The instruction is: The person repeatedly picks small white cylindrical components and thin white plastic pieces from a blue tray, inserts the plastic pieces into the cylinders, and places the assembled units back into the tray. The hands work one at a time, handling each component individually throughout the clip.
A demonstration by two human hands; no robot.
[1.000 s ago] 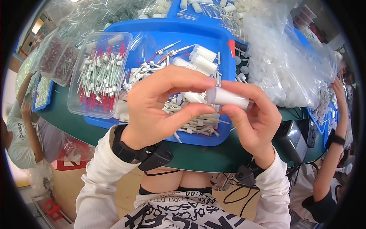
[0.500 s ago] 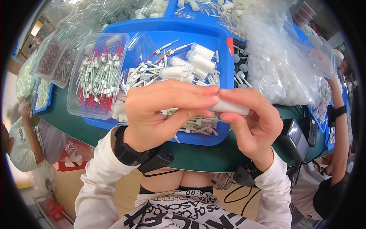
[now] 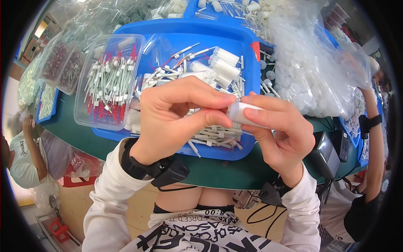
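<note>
A short white plastic tube [image 3: 239,114] is held over the near part of a blue tray [image 3: 176,28], lying nearly level between my hands. My right hand [image 3: 287,134] is closed around its body, fingers on top and thumb below. With thumb and forefinger, my left hand [image 3: 166,115] pinches at the tube's left end, where a clear rim shows. Whatever lies inside that end is hidden. Beneath and behind my hands, the tray holds several similar white tubes [image 3: 221,67] and many thin white sticks [image 3: 216,136], some with red wires.
A clear plastic box [image 3: 78,98] of white sticks with red wires overlaps the tray's left side. To the right are a big clear bag [image 3: 302,71] of white round parts and a black-and-silver device [image 3: 325,153]. People sit at both sides; one arm [image 3: 371,147] reaches in at right.
The right fingers have shifted along the tube, exposing its left end. My left thumb and forefinger have drawn slightly left and spread apart around that end.
</note>
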